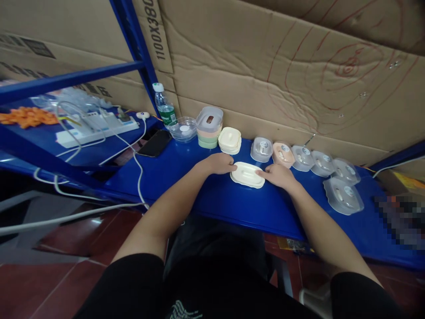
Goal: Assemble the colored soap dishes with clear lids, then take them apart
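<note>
A cream plastic lid (247, 174), oblong with a raised middle, is held low over the blue tabletop in front of me. My left hand (220, 164) grips its left end, thumb on top and fingers closed. At the right end, my right hand (278, 175) pinches the rim with the thumb on the upper face. Whether the lid touches the table, I cannot tell. Just behind it sits a stack of cream lids (229, 140). A pinkish box with a clear lid (283, 154) stands close behind my right hand.
Stacked boxes (210, 128), a clear round container (183, 130) and a water bottle (165, 106) stand at the back left, near a dark phone (154, 143). Several clear lidded boxes (303, 158) line the back right. White cables (138, 173) hang over the left edge. Cardboard (239, 66) walls the back.
</note>
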Demonstrator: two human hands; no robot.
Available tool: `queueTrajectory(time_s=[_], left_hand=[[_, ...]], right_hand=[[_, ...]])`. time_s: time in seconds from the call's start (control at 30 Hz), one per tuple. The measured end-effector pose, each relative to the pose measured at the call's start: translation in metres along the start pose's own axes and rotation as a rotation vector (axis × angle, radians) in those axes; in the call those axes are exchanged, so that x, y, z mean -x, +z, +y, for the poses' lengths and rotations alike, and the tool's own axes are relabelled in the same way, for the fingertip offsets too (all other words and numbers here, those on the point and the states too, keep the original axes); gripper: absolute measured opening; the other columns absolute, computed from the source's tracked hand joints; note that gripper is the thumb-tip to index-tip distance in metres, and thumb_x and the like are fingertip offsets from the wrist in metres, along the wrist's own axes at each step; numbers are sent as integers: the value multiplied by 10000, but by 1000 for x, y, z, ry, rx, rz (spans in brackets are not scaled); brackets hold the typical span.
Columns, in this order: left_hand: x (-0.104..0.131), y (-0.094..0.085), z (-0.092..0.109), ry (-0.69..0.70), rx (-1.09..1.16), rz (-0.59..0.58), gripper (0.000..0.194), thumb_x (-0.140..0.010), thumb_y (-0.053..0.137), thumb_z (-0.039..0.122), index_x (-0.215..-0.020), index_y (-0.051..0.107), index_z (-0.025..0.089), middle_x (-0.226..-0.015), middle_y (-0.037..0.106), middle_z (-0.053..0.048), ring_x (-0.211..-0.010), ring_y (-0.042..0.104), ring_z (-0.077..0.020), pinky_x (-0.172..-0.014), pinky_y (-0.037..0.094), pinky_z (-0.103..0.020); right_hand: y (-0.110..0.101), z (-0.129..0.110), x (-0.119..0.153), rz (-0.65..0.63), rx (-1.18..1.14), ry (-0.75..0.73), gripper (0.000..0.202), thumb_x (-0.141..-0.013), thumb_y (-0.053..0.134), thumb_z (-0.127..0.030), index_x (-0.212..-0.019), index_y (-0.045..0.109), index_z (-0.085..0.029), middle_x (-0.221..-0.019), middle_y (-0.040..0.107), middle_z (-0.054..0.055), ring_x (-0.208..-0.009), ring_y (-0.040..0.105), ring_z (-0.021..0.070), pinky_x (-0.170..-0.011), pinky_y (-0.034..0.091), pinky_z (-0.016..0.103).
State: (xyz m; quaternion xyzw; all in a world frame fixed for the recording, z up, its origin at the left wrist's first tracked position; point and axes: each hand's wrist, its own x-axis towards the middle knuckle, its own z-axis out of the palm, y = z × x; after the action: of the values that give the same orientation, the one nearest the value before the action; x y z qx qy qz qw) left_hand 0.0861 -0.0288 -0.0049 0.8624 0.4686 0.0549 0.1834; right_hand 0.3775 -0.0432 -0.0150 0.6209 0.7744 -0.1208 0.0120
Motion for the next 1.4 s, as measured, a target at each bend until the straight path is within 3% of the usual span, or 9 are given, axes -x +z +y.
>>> queueTrajectory(time_s=[0.13,0.27,0.4,0.5,0.6,0.73,0.87,1.1,1.4], left_hand=[[1,-2,-5,-30,63,24,285,-882,658,439,-714,669,208,-777,740,-27,-733,639,-186,-640,369,-312],[0,-6,-13,-143,153,365,252,-911,694,433,-1027,741,215,-900,783,-49,-877,702,-233,-729,447,-325],[-3,-8,-26,-226,271,745,363,-943,684,378,-1265,678,210,-858,758,-40,-927,722,-248,-833,511,-355],[-4,-10,-40,-277,292,916,488,-945,681,352,-1407,596,220,-852,745,-28,-930,731,-257,-888,528,-382],[-5,-11,-57,-332,281,941,501,-934,683,327,-1417,588,237,-864,749,-27,-954,738,-275,-905,532,-394],[-5,-11,-70,-377,279,923,288,-932,651,286,-1212,674,224,-874,759,-43,-953,733,-276,-893,531,-398],[-6,-12,-69,-405,288,967,220,-908,670,264,-1124,650,228,-856,749,-34,-918,727,-260,-866,525,-389],[-6,-12,-65,-416,337,1017,329,-855,744,305,-1130,576,241,-815,718,3,-870,723,-234,-809,505,-363],[-12,-9,-77,-376,399,1044,255,-838,735,358,-995,570,244,-700,644,26,-718,669,-211,-732,500,-352]], right_hand=[[1,1,0,-9,3,-6,660,-936,489,-797,-634,596,-220,-720,679,61,-704,611,206,-590,318,321],[4,3,-1,4,-3,-50,700,-948,433,-822,-631,584,-217,-712,661,61,-675,585,191,-588,302,326],[5,3,-1,11,-18,-62,722,-941,409,-851,-634,573,-218,-680,644,52,-659,573,186,-590,288,329],[4,3,-1,8,-29,-65,722,-934,415,-856,-636,571,-217,-683,652,54,-661,582,188,-589,287,327],[4,3,-1,5,-27,-70,715,-938,413,-849,-635,559,-218,-690,661,52,-665,588,188,-589,290,324],[3,2,-1,13,-14,-73,696,-941,429,-833,-633,558,-223,-692,666,52,-681,592,193,-590,293,329],[2,2,-1,0,-25,-62,669,-946,450,-808,-644,575,-224,-698,674,52,-688,600,195,-601,309,329],[4,4,-3,8,-41,-72,658,-944,463,-801,-664,600,-222,-713,690,55,-703,619,201,-598,315,327],[4,3,-1,12,-32,-71,650,-955,455,-793,-689,615,-222,-731,701,61,-710,631,209,-593,310,324]])
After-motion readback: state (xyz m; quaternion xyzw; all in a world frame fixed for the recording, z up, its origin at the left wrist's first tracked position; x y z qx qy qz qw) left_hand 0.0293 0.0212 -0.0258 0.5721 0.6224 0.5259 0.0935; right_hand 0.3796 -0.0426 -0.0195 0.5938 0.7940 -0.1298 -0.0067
